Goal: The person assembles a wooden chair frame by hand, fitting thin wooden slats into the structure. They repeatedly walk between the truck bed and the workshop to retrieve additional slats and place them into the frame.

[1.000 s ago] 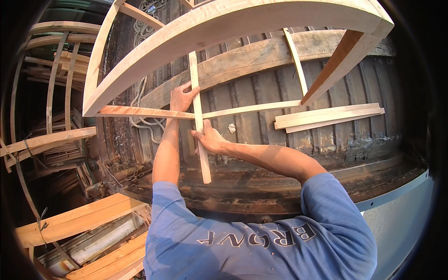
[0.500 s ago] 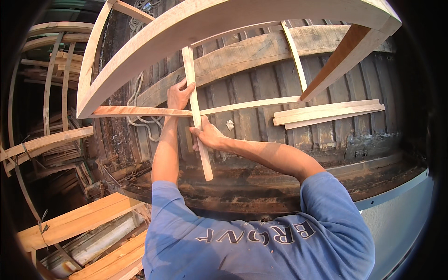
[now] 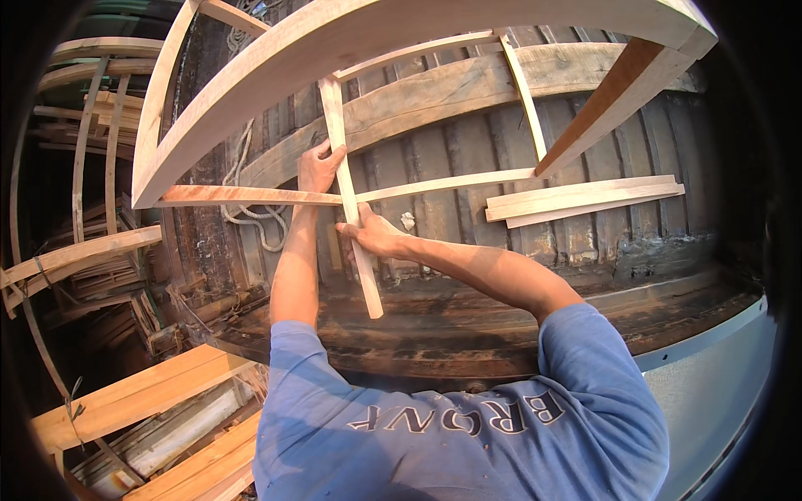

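A pale wooden slat (image 3: 354, 194) runs away from me, crossing a long thin rail (image 3: 451, 184) of a wooden frame. My left hand (image 3: 319, 169) is closed round the slat's upper part, beyond the crossing, with the thumb on its face. On the near side of the crossing, my right hand (image 3: 378, 232) grips the same slat; some of its fingers are hidden behind the wood. The slat's near end hangs free over the dark bench edge. A broad, curved-looking beam (image 3: 401, 42) of the frame rises above both hands.
Loose pale strips (image 3: 585, 200) lie stacked at the right on the ribbed metal surface (image 3: 468, 225). A thick plank (image 3: 443, 88) crosses behind the slat. Coiled rope (image 3: 259, 215) lies beside my left forearm. More timber (image 3: 142, 388) and frames fill the left side.
The slat's far end has shifted slightly left and away, a little more than the view itself has moved. Both hands keep their hold on it.
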A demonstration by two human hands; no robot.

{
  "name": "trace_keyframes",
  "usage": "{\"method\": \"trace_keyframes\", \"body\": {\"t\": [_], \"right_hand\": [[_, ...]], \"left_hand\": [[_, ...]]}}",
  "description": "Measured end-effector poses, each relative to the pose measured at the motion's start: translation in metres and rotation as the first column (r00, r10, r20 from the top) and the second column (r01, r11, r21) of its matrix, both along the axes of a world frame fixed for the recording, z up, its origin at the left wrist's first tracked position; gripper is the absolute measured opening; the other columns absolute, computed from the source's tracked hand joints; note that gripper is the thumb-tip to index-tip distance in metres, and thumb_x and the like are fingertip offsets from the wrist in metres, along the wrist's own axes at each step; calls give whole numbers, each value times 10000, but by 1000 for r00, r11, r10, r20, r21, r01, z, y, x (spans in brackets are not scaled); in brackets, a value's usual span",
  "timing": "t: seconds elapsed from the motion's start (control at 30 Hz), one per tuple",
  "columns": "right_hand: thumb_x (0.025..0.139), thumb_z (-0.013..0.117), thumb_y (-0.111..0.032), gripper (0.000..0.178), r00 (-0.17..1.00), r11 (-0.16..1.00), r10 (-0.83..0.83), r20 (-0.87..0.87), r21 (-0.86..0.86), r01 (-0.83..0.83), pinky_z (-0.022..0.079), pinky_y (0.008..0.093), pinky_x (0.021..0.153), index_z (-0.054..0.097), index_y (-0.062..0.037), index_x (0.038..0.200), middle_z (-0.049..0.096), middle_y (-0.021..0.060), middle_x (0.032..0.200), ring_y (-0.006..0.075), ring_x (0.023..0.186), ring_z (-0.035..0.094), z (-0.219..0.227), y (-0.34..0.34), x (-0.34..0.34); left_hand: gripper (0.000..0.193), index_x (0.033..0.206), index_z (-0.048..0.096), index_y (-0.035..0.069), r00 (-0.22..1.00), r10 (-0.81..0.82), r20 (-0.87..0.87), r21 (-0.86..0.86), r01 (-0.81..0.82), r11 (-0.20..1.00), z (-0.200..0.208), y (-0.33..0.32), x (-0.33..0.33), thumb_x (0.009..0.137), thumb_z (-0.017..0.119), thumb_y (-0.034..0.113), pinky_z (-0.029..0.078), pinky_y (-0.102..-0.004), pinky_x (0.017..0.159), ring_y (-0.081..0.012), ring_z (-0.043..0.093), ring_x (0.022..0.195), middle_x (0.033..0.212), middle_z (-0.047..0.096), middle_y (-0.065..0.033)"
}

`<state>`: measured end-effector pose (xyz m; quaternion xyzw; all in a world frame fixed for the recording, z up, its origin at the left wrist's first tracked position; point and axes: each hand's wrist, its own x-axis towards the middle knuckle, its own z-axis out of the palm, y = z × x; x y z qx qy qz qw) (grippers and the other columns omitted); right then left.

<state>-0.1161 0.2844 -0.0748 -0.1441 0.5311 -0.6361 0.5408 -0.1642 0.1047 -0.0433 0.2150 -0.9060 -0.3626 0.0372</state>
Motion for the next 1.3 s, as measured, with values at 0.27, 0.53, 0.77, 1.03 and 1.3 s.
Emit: {"method": "trace_keyframes", "body": {"t": [0.27,0.53,0.77,1.03,1.3], "right_hand": [[1031,530,-420,581,956,984,145,-254,140,-111,580,390,750,357,50,1325,684,158,902,236,807,708,8,11,-11],[954,636,-381,524,116,557,813,-571,705,-439,532,490,892,540,12,1287,700,274,1025,401,1032,675,8,201,-79],[820,765,-149,402,99,418,885,-454,871,258,543,458,847,565,19,1126,676,222,1085,381,1017,668,34,373,-183],[917,637,-190,343,184,545,821,-540,838,25,478,433,997,618,-53,1230,667,153,1174,319,1163,608,2,409,-211],[949,607,-246,242,233,621,746,-624,778,94,488,454,909,646,-49,1085,632,178,1066,365,1044,625,-3,416,-206]], "left_hand": [[427,1167,691,-26,997,-11,-75,106,19,994,-12,-3,5,920,687,323,477,-292,657,-64,551,731,750,662,-55],[382,1086,709,-14,994,-97,-39,-67,95,993,-6,-7,3,920,647,323,486,-346,665,-138,596,694,761,675,-168],[405,1105,686,-11,996,-92,-13,-2,92,996,-10,-10,2,923,621,344,483,-367,678,-143,545,680,707,622,-130],[458,1232,669,33,994,-70,-81,-51,66,997,-8,-4,5,894,645,341,520,-390,796,-257,703,863,916,707,-227],[471,1222,675,17,995,-84,-51,-112,78,991,-7,-7,-1,874,655,334,513,-341,722,-123,637,773,809,699,-181]]}}
